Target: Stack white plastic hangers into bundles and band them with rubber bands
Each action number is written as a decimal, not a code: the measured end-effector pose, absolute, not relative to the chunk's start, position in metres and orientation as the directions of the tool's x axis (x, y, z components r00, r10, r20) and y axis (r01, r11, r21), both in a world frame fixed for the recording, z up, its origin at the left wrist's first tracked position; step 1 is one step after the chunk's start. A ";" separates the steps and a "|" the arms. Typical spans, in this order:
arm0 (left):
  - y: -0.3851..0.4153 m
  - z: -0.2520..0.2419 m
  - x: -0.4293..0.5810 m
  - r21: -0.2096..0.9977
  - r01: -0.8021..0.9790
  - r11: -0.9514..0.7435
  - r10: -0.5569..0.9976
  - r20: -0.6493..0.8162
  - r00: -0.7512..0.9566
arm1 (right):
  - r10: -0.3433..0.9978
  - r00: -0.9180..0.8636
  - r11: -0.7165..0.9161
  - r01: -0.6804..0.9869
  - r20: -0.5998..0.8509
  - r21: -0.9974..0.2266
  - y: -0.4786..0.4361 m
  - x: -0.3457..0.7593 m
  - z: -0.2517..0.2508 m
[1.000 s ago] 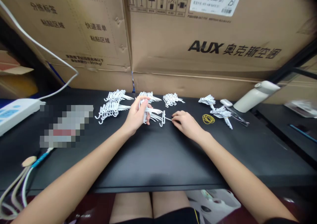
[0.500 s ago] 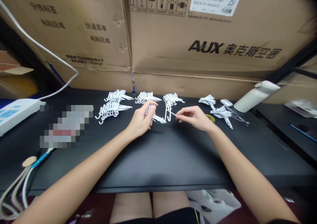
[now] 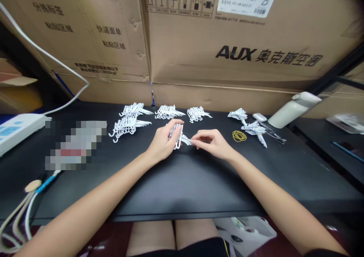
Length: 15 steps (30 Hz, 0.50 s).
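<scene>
My left hand is closed around a bunch of small white hooks just above the black table. My right hand pinches the straight end of a white hook and presses it against that bunch, so the two hands almost touch. Behind them lie several bundles of white hooks in a row, with another bundle straight beyond my right hand. A yellow rubber band lies to the right of my right hand.
Large cardboard boxes wall off the back of the table. A white bottle lies on its side at the right. A white power strip and cables sit at the left, next to a blurred-out patch.
My right hand picked one hook off the table, lifted it, then carried it left into the bunch in my left hand. The left hand shifted slightly toward me.
</scene>
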<state>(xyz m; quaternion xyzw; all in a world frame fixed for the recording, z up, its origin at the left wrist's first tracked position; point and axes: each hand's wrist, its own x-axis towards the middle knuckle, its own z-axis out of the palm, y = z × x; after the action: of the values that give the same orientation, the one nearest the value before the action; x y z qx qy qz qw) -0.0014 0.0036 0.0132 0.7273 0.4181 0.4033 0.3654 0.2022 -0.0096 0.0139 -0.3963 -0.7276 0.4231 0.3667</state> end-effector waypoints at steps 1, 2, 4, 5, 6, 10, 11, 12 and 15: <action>0.003 0.013 -0.001 0.889 0.283 -0.360 0.910 0.267 0.317 | 0.888 -0.405 0.339 0.263 0.215 -0.903 -0.010 0.201 0.013; 0.004 0.013 0.000 0.909 0.250 -0.333 0.918 0.251 0.308 | 0.890 -0.392 0.352 0.263 0.233 -0.898 -0.011 0.200 0.013; 0.005 0.013 0.001 0.944 0.184 -0.274 0.932 0.213 0.294 | 0.892 -0.360 0.381 0.280 0.272 -0.881 -0.011 0.199 0.013; 0.005 0.013 0.002 0.957 0.155 -0.247 0.936 0.194 0.293 | 0.893 -0.341 0.397 0.295 0.292 -0.869 -0.012 0.199 0.013; 0.006 0.013 0.002 0.965 0.132 -0.225 0.939 0.178 0.293 | 0.893 -0.322 0.412 0.311 0.314 -0.856 -0.012 0.199 0.013; 0.007 0.013 0.003 0.975 0.124 -0.187 0.942 0.142 0.303 | 0.891 -0.303 0.432 0.341 0.338 -0.835 -0.015 0.196 0.013; 0.006 0.013 0.003 0.974 0.134 -0.183 0.943 0.135 0.303 | 0.892 -0.308 0.427 0.339 0.329 -0.839 -0.015 0.195 0.013; 0.006 0.013 0.003 0.973 0.144 -0.182 0.943 0.132 0.304 | 0.895 -0.313 0.418 0.335 0.319 -0.844 -0.016 0.194 0.012; 0.005 0.013 0.003 0.963 0.174 -0.205 0.941 0.145 0.306 | 0.902 -0.315 0.396 0.325 0.296 -0.859 -0.017 0.191 0.008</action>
<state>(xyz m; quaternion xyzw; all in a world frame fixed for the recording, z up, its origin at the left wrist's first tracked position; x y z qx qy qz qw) 0.0030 0.0048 0.0127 0.6589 0.4230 0.4101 0.4677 0.1910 -0.0170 0.0083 -0.4203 -0.7294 0.3543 0.4071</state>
